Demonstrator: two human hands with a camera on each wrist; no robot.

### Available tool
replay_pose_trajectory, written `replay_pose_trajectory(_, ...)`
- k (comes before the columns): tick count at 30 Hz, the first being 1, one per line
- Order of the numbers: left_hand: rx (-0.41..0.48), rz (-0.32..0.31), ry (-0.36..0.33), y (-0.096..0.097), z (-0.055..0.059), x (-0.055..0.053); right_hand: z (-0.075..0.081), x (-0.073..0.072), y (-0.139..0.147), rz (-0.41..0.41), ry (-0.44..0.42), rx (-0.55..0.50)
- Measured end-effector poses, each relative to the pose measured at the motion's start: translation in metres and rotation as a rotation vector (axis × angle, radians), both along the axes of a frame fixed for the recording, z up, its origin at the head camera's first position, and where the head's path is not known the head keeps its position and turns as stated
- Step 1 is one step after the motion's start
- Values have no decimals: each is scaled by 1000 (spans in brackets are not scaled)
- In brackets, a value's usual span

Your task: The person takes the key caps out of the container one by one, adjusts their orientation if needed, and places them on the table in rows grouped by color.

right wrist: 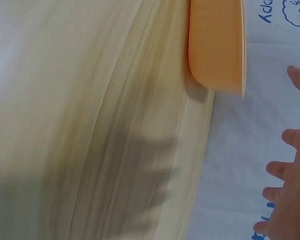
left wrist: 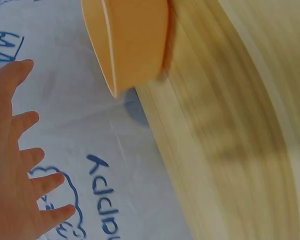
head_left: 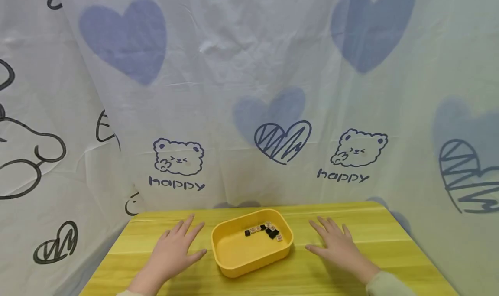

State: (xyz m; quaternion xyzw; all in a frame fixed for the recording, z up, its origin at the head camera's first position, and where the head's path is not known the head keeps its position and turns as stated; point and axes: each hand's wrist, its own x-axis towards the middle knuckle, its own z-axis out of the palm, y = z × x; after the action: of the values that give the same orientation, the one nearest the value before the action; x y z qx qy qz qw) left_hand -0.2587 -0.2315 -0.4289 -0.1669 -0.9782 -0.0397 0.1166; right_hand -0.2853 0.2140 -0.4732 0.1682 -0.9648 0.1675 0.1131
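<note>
A yellow plastic tray [head_left: 238, 272] with rounded corners sits on the table between both hands. Inside it, toward its back right, lie several small black cubes [head_left: 273, 234] and several small pale cubes [head_left: 279, 238] with marks too small to read. To the left of the tray, my left hand [head_left: 174, 249] hovers with its fingers spread, holding nothing. On the other side my right hand [head_left: 338, 247] is likewise spread, apart from the tray and holding nothing. Each wrist view shows one end of the tray, orange-looking there, beyond that hand's thumb.
The table [head_left: 156, 226] has a yellow wood-grain top with rounded back corners. Behind it and at both sides hangs a white cloth [head_left: 234, 174] printed with hearts, bears and the word "happy".
</note>
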Motion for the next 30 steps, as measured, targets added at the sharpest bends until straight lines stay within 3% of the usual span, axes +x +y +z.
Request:
replay_pose_trajectory(6, 106, -30, -13, 28, 8, -12, -6, -8, -17, 0, -121, -106)
replay_pose_trajectory(10, 189, -60, -3, 46, 11, -21, -14, -14, -29, 0, -150, -193)
replay_pose_trajectory(13, 198, -81, -20, 57, 13, -26, -21, -16, -37, 2, -182, -246)
replay_pose_trajectory(26, 221, -126, -230, 76, 13, -51, -46, -24, -62, 3, -299, -390)
replay_pose_trajectory(30, 191, -154, -305, 81, 14, -57, -51, -22, -66, -27, -339, -427)
